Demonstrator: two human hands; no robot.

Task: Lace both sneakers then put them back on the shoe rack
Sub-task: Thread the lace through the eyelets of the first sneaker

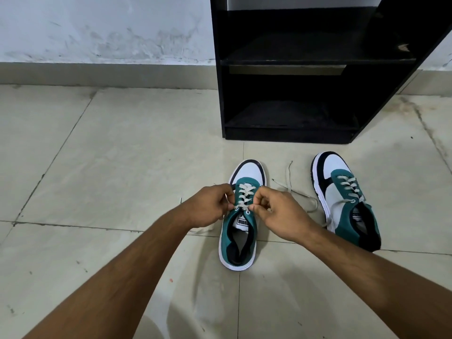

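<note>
Two teal, white and black sneakers stand on the tiled floor, toes toward the rack. The left sneaker (241,231) sits between my hands, its grey lace crossed up to the top eyelets. My left hand (208,207) pinches the lace end at the left top eyelet. My right hand (278,216) pinches the lace end at the right top eyelet. The right sneaker (344,199) stands apart to the right, laced, with loose lace ends (289,184) trailing on the floor. The black shoe rack (291,62) stands just beyond the shoes.
The rack's two visible shelves hold nothing. A white scuffed wall (97,28) and a skirting tile run behind it. Open tiled floor (110,155) spreads to the left.
</note>
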